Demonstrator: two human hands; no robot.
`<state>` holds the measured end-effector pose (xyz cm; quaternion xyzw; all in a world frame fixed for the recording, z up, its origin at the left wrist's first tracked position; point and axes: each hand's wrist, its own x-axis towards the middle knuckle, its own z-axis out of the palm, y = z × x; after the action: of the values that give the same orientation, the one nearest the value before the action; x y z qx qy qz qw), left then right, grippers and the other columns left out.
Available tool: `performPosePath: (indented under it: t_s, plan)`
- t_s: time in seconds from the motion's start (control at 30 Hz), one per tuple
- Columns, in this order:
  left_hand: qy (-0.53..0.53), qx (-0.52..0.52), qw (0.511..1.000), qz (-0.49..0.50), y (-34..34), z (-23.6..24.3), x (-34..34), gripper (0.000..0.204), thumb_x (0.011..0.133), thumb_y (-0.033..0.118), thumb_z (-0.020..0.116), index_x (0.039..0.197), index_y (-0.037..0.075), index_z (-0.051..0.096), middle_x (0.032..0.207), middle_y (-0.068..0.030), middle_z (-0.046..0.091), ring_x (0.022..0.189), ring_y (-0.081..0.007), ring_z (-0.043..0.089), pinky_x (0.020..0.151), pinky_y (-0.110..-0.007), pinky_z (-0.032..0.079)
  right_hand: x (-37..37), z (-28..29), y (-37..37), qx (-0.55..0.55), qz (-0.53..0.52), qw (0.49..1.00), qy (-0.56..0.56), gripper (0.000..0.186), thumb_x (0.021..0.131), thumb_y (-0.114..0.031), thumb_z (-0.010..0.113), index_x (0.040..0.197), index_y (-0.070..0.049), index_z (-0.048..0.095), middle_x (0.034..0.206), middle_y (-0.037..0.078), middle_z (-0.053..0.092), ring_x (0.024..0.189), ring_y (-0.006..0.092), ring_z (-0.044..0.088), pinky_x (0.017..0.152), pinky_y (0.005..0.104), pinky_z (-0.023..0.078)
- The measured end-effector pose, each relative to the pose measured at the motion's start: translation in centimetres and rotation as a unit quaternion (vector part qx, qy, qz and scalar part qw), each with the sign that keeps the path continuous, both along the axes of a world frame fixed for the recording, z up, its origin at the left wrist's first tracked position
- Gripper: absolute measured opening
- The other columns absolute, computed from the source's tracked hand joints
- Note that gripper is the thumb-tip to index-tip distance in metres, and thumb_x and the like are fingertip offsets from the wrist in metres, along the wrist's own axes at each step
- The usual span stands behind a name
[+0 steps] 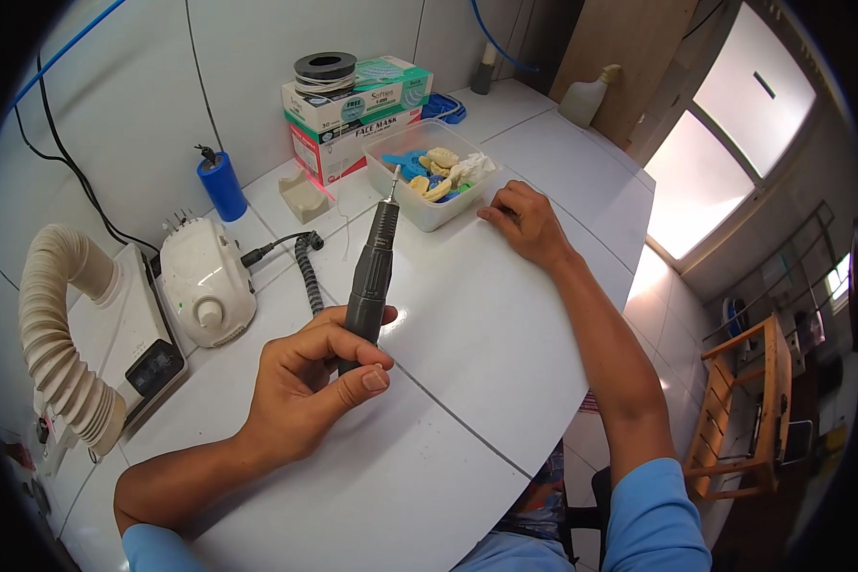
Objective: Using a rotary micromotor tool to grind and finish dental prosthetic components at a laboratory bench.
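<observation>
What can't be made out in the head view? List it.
All head view:
- Handpiece, rear end: hidden by the left hand.
- Coiled cable, lower run: passes behind the left hand.
- Plastic tub, bottom contents: covered by pale yellow pieces.
- Right hand, palm: hidden by its own back.
- Bit, tip shape: too small.

Left hand (300, 386): fingers (326, 340) flexed and thumb (357, 386) directed forward in a closed grip; left forearm (195, 475) angled inward from the lower left; right hand (529, 226) loosely fisted; right forearm (620, 357) extended obliquely forward and leftward
</observation>
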<state>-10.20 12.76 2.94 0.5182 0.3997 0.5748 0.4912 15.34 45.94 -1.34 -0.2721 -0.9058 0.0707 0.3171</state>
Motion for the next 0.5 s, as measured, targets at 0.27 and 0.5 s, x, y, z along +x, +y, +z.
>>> performPosePath:
  t_s: [0.27, 0.5]
  plan:
    - [0.005, -0.013, 1.0, 0.005, 0.0, 0.2, 0.5, 0.014, 0.098, 0.014, 0.085, 0.105, 0.003, 0.079, 0.14, -0.0221, 0.065, 0.127, -0.0212, 0.064, 0.105, -0.038, 0.054, -0.8, 0.3, 0.4, -0.177, -0.055, 0.972, 0.142, 0.068, 0.115, -0.052, 0.054, 0.075, 0.0, 0.068, 0.07, 0.01, 0.064, 0.066, 0.0218, 0.056, 0.068, 0.0384, 0.048]
    - [-0.006, -0.027, 0.999, -0.031, -0.1, 0.1, 0.4, 0.014, 0.098, 0.005, 0.084, 0.111, 0.003, 0.08, 0.147, -0.0167, 0.063, 0.13, -0.0183, 0.061, 0.111, -0.038, 0.049, -0.5, 0.2, 1.2, -0.171, -0.086, 0.921, 0.34, 0.08, 0.117, -0.06, 0.035, 0.066, -0.004, 0.06, 0.066, 0.005, 0.061, 0.066, 0.0157, 0.053, 0.066, 0.0332, 0.045]
